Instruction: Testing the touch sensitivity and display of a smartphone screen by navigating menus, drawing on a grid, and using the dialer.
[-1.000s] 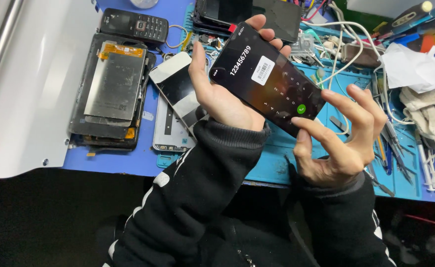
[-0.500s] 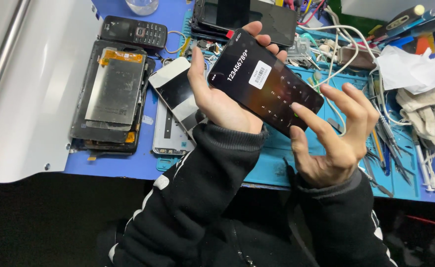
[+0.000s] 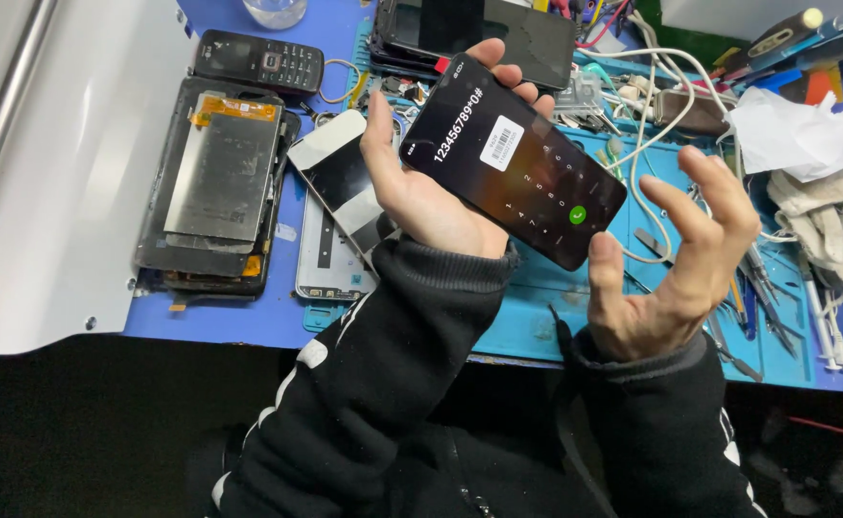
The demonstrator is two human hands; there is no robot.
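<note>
Left hand (image 3: 421,187) grip wraps the phone (image 3: 513,163), screen up, tilted above the counter (image 3: 249,317). Right hand (image 3: 666,264), just beside it, fingers spread and curled, has lifted off the screen.

- Small black keypad phone (image 3: 260,61) at top left of blue mat (image 3: 220,321).
- Opened tablet-like device (image 3: 218,182), metal back plate exposed, below it.
- White cables (image 3: 647,91) tangled near top.
- Crumpled white paper (image 3: 796,129) at right, tweezers (image 3: 762,288) beneath.
</note>
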